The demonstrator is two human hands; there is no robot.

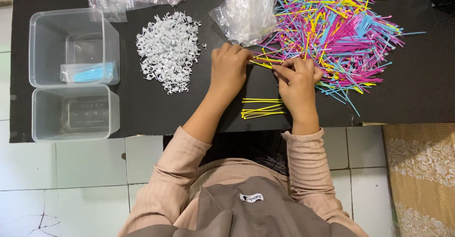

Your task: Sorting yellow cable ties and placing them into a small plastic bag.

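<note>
Mat (156,109), black, on white tiled floor (71,170)

Under my left hand (229,68) and my right hand (297,83) lies a black mat (156,109), matt and slightly fibrous like felt. On the mat's right half, the heap of cable ties (332,33) is smooth plastic, pink, blue and yellow, faintly shiny. The white clips (168,50) left of centre look like hard, dull plastic. At the mat's left edge, two tubs (73,47) are clear, glossy plastic. The crinkled bags (246,9) along its far edge are thin, shiny film. Beyond the mat, the floor tiles (80,166) are glazed white.
</note>
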